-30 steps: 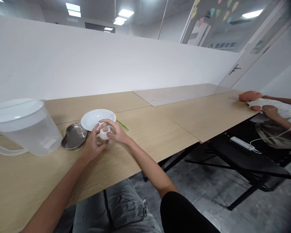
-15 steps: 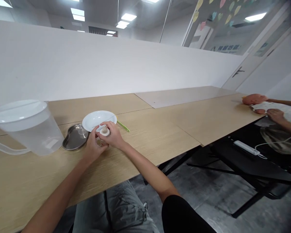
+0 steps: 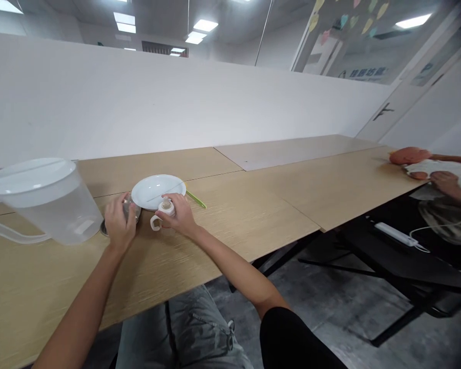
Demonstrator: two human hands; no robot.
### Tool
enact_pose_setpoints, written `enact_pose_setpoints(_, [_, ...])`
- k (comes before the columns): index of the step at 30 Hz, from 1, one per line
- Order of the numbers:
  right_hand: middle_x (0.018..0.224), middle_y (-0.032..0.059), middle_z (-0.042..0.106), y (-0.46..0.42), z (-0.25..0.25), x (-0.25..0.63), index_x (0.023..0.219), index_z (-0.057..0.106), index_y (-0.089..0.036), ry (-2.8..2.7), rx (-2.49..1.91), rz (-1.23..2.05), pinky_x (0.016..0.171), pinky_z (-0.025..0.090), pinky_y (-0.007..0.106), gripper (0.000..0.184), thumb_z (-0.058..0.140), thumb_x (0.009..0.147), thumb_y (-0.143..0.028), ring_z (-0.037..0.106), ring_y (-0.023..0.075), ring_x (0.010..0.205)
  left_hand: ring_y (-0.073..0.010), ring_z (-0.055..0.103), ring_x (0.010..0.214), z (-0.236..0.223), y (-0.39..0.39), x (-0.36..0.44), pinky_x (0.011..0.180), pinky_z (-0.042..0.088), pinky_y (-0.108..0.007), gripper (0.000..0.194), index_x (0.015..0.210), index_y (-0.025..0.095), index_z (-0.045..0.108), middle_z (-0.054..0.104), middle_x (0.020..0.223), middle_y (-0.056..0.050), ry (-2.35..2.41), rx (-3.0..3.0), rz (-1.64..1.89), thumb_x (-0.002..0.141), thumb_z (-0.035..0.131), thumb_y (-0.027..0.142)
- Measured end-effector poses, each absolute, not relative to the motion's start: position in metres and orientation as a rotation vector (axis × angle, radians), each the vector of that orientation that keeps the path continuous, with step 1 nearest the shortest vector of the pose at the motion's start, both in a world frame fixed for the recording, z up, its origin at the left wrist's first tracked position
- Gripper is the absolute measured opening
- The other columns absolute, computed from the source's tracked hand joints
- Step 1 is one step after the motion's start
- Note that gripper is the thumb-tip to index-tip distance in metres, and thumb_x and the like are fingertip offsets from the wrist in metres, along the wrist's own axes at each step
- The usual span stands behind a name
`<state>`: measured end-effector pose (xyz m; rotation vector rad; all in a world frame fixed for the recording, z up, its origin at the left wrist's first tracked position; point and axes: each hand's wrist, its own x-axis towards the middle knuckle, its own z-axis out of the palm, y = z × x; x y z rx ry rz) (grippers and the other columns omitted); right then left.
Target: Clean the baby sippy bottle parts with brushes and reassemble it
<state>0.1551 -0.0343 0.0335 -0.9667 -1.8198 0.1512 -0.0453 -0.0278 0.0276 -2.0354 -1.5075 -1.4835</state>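
Note:
My right hand (image 3: 180,215) is wrapped around a small baby bottle (image 3: 166,207) with a white collar, a pale teat on top and a white handle sticking out to the left. The bottle is upright at the near edge of a white bowl (image 3: 153,190). My left hand (image 3: 120,225) is over a metal kidney dish (image 3: 138,211), hiding much of it. Its thumb and fingers are apart, with nothing visible between them. Whether the fingertips touch the dish I cannot tell.
A lidded clear plastic pitcher (image 3: 67,210) stands at the left. A green-handled utensil (image 3: 195,199) lies right of the bowl. At the far right another person's hand (image 3: 445,182) rests by a doll (image 3: 409,155). A power strip (image 3: 395,234) lies on a black chair (image 3: 392,261).
My left hand has come off the baby bottle and moved left over the kidney dish. The bottle's handle now shows. My right hand keeps hold of the bottle.

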Motion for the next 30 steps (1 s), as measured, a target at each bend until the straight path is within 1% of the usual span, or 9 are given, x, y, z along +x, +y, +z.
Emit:
enact_pose_setpoints(2, [0.106,0.0102,0.066,-0.035,0.032,0.154,0.112,0.057,-0.017,-1.855,-0.960,0.142,0.090,0.041,0.037,0.042,0.063,0.086,-0.049,0.058,0.0247,0.102,-0.0306,0.053,0.119,0.025,-0.019,-0.053,0.102,0.037,-0.044,0.051,0.132,0.012,0.051,0.060,0.127,-0.017,-1.612,-2.043,-1.348,0.095,0.035,0.044])
enact_pose_setpoints(5, [0.106,0.0106,0.066,-0.035,0.030,0.154,0.113,0.057,-0.016,-1.871,-0.953,0.120,0.090,0.040,0.038,0.043,0.061,0.088,-0.050,0.058,0.0248,0.101,-0.0333,0.049,0.126,0.017,-0.009,-0.061,0.103,0.037,-0.046,0.062,0.143,0.009,0.040,0.052,0.138,-0.022,-1.668,-2.147,-1.177,0.095,0.031,0.048])
enact_pose_setpoints(10, [0.108,0.0103,0.066,-0.035,0.030,0.154,0.115,0.058,-0.016,-1.874,-0.957,0.128,0.092,0.040,0.039,0.045,0.057,0.090,-0.053,0.058,0.0239,0.102,-0.0341,0.050,0.127,0.010,-0.006,-0.061,0.101,0.039,-0.048,0.064,0.144,0.006,0.036,0.054,0.135,-0.024,-1.717,-2.234,-0.948,0.097,0.025,0.047])
enact_pose_setpoints(14, [0.108,0.0107,0.066,-0.035,0.029,0.154,0.115,0.058,-0.015,-1.871,-0.927,0.114,0.092,0.040,0.039,0.045,0.056,0.090,-0.052,0.058,0.0243,0.101,-0.0357,0.056,0.118,0.014,-0.010,-0.058,0.098,0.041,-0.050,0.063,0.143,0.004,0.037,0.060,0.124,-0.026,-1.767,-2.120,-0.901,0.096,0.029,0.045])
enact_pose_setpoints(18, [0.107,0.0109,0.066,-0.034,0.028,0.153,0.115,0.057,-0.016,-1.872,-0.948,0.118,0.093,0.040,0.039,0.044,0.057,0.090,-0.052,0.058,0.0246,0.102,-0.0364,0.058,0.108,0.018,-0.011,-0.059,0.091,0.044,-0.052,0.056,0.138,0.004,0.042,0.064,0.110,-0.024,-1.760,-2.033,-0.980,0.094,0.037,0.038])
enact_pose_setpoints(20, [0.108,0.0116,0.065,-0.033,0.028,0.154,0.117,0.056,-0.016,-1.864,-0.946,0.127,0.094,0.040,0.040,0.046,0.055,0.090,-0.054,0.058,0.0251,0.104,-0.0374,0.057,0.107,0.018,-0.010,-0.060,0.089,0.044,-0.054,0.054,0.135,0.005,0.046,0.060,0.111,-0.025,-1.758,-2.006,-1.017,0.091,0.042,0.036])
enact_pose_setpoints(24, [0.117,0.0168,0.060,-0.037,0.036,0.159,0.125,0.049,-0.014,-1.733,-0.860,0.029,0.093,0.041,0.044,0.057,0.052,0.088,-0.057,0.056,0.0280,0.107,-0.0379,0.052,0.112,0.013,-0.008,-0.062,0.090,0.044,-0.053,0.053,0.130,0.007,0.052,0.052,0.123,-0.027,-1.781,-1.957,-1.017,0.087,0.049,0.037])
enact_pose_setpoints(26, [0.112,0.0158,0.060,-0.047,0.047,0.160,0.120,0.052,-0.017,-1.666,-0.819,-0.075,0.091,0.042,0.047,0.051,0.054,0.086,-0.055,0.056,0.0292,0.104,-0.0367,0.052,0.111,0.010,-0.006,-0.063,0.092,0.043,-0.052,0.050,0.127,0.007,0.055,0.053,0.122,-0.025,-1.769,-1.976,-1.004,0.085,0.050,0.035])
enact_pose_setpoints(30, [0.087,0.0055,0.060,-0.092,0.089,0.150,0.088,0.059,-0.026,-1.803,-0.652,-0.248,0.085,0.046,0.046,0.017,0.058,0.085,-0.043,0.060,0.0235,0.087,-0.0338,0.055,0.102,0.015,-0.010,-0.065,0.091,0.043,-0.051,0.043,0.119,0.011,0.060,0.058,0.106,-0.019,-1.777,-1.917,-1.164,0.086,0.053,0.038])
